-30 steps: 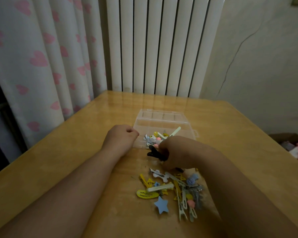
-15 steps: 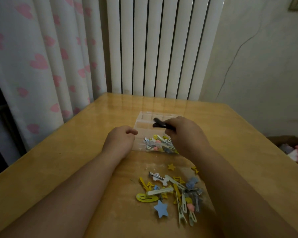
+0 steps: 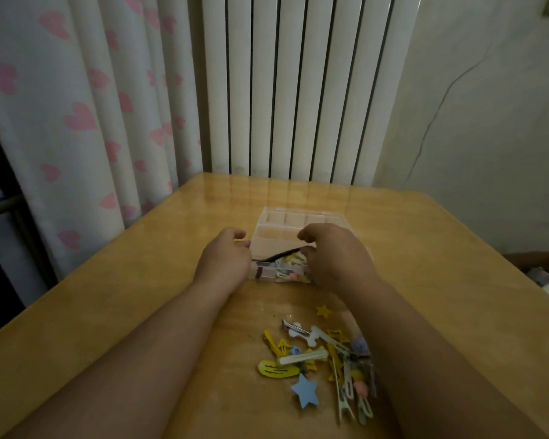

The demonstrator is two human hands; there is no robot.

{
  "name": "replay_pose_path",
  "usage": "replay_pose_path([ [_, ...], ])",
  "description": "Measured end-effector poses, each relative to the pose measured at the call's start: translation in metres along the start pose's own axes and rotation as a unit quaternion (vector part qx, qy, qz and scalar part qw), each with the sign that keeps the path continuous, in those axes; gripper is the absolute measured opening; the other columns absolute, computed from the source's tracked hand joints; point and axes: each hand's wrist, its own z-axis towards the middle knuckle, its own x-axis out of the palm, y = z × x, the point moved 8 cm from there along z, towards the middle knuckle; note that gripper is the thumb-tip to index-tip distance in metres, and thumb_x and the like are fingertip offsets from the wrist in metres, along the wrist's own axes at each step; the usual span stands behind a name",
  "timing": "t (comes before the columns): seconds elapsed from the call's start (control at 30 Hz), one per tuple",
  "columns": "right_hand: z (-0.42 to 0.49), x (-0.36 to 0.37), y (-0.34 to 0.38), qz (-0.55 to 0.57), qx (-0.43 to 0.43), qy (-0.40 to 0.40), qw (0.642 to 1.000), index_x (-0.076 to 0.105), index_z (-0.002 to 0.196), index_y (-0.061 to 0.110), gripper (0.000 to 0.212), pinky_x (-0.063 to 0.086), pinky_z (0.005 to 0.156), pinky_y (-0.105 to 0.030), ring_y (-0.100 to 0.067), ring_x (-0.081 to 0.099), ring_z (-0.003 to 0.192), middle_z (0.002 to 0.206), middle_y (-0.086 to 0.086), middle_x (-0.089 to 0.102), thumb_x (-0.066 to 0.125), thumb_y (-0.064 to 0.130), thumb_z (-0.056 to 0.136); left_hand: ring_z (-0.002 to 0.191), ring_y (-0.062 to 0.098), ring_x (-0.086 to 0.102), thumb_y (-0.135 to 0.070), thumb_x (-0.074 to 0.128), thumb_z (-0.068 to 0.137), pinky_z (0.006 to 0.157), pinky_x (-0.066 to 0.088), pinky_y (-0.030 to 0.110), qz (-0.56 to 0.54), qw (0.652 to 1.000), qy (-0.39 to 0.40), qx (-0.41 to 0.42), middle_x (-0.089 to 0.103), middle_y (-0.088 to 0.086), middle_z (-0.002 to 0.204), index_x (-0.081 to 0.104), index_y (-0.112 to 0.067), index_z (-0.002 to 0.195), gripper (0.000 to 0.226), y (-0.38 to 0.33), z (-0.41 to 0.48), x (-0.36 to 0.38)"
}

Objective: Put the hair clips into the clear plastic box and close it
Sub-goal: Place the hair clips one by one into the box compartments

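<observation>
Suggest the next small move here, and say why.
Probably let the black clip drop into the clear box and bring the right hand back to the pile: many clips lie on the table and the lid is open.

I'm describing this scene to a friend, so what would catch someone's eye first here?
Probably the colourful pile of hair clips on the wooden table between the forearms, with a blue star clip at its near edge. Just beyond, the left hand and right hand flank the open clear plastic box, a black clip stretched between them.
</observation>
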Motion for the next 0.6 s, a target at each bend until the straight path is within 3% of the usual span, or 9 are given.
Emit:
replay_pose_path([
  [0.13,-0.008,-0.006,-0.012,0.020,0.020,0.040,0.999,0.068,0.112,0.027,0.042,0.054,0.085,-0.037,-0.021,0.060,0.103,0.115,0.000,0.067,0.049,0.002,0.084,0.094,0.021,0.064,-0.008,0.042,0.084,0.082,0.056,0.043,0.010,1.000,-0.006,0.005,0.066,-0.002,0.118,0.052,-0.020,0.125,0.044,0.000,0.001,0.000],
  [0.3,-0.011,-0.011,-0.027,0.044,0.043,0.069,0.996,0.070,0.108,0.025,0.040,0.053,0.087,-0.035,-0.019,0.061,0.102,0.114,-0.001,0.067,0.046,0.001,0.085,0.099,0.020,0.062,-0.008,0.042,0.086,0.085,0.054,0.042,0.019,1.000,-0.005,0.016,0.064,0.000,0.121,0.053,-0.019,0.125,0.041,-0.002,0.000,-0.001],
  [0.5,-0.015,-0.018,-0.038,0.010,0.056,0.138,0.989,0.073,0.090,0.025,0.028,0.049,0.073,-0.028,-0.017,0.062,0.089,0.100,-0.001,0.070,0.054,0.004,0.090,0.101,0.020,0.061,-0.009,0.043,0.088,0.086,0.054,0.043,0.023,0.999,-0.004,0.031,0.064,0.001,0.122,0.053,-0.018,0.124,0.039,-0.002,-0.001,-0.002],
  [0.6,-0.015,-0.035,-0.034,-0.017,0.045,0.102,0.994,0.071,0.081,0.027,0.028,0.052,0.072,-0.029,-0.016,0.061,0.085,0.094,0.001,0.069,0.057,0.004,0.086,0.102,0.020,0.061,-0.008,0.043,0.088,0.086,0.053,0.041,0.033,0.999,-0.003,0.038,0.063,0.002,0.123,0.053,-0.017,0.125,0.039,-0.003,-0.001,-0.001],
])
